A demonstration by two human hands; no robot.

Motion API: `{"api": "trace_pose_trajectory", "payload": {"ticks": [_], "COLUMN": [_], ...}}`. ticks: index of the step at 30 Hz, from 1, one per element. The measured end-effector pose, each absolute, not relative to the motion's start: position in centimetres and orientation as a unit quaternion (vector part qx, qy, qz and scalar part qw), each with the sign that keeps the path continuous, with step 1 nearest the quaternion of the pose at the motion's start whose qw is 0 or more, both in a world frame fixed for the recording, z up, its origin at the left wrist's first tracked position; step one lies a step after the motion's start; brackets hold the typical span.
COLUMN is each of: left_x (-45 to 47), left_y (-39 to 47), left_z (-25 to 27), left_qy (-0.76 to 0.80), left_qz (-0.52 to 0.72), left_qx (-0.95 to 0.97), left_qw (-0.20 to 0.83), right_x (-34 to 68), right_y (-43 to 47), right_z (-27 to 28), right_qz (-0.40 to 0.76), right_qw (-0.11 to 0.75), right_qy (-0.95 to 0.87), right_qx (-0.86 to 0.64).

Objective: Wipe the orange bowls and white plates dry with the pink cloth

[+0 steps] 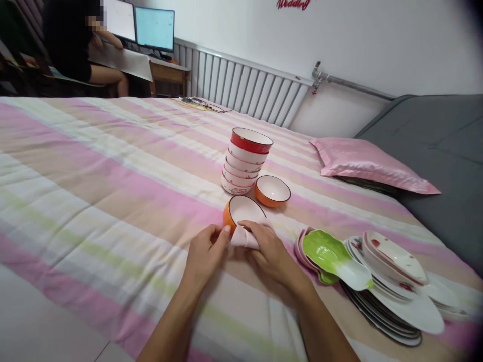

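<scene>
An orange bowl (241,208) with a white inside and a dark rim is tilted toward me, just above or on the bed. My left hand (207,246) grips its left side, thumb near the rim. Closed around a pale pink cloth (243,239), my right hand (266,246) presses it against the bowl's near right rim. Part of the cloth is hidden under the fingers. Right behind stands a second orange bowl (273,191), upright. To its left rises a stack of red and white bowls (245,163).
Stacked plates (400,281) and a green leaf-shaped dish (324,249) lie to the right on the striped bedspread (113,201). Farther off are a pink pillow (370,161) and some cables (199,103). A person (71,45) sits at a desk with monitors (154,27).
</scene>
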State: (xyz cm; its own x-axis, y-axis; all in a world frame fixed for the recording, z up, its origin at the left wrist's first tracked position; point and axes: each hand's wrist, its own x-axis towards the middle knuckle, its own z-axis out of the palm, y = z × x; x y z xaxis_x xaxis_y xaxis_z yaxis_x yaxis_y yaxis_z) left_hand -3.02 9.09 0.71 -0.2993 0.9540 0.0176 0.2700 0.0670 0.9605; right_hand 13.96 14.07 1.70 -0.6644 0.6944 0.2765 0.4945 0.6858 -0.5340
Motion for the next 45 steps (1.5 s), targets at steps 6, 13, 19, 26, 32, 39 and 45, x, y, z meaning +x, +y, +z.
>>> {"api": "trace_pose_trajectory", "payload": {"ticks": [6, 13, 19, 26, 32, 39, 45], "left_x": [-2.7, -2.7, -3.0, -3.8, -3.9, -3.6, -3.3], "left_y": [8.6, 8.3, 8.0, 7.3, 7.1, 7.2, 7.7], "left_z": [2.0, 2.4, 2.8, 3.2, 2.9, 3.4, 3.3], "left_qy": [0.537, 0.479, 0.453, 0.297, 0.281, 0.364, 0.41], "left_qz": [0.509, 0.505, 0.485, 0.516, 0.478, 0.47, 0.502], "left_qx": [0.487, 0.525, 0.559, 0.485, 0.38, 0.337, 0.297], "left_qw": [0.464, 0.49, 0.498, 0.641, 0.74, 0.73, 0.701], "right_x": [14.2, 13.3, 13.9, 16.0, 15.9, 16.0, 16.6], "right_y": [13.3, 12.0, 10.9, 10.5, 10.5, 11.1, 12.2], "right_z": [3.0, 3.3, 4.7, 7.5, 7.6, 7.1, 6.7], "right_qz": [0.263, 0.258, 0.279, 0.271, 0.319, 0.368, 0.31], "right_qw": [0.253, 0.242, 0.226, 0.27, 0.3, 0.305, 0.284], "right_qy": [-0.875, -0.886, -0.886, -0.88, -0.859, -0.832, -0.84], "right_qx": [-0.319, -0.302, -0.295, -0.281, -0.266, -0.281, -0.343]}}
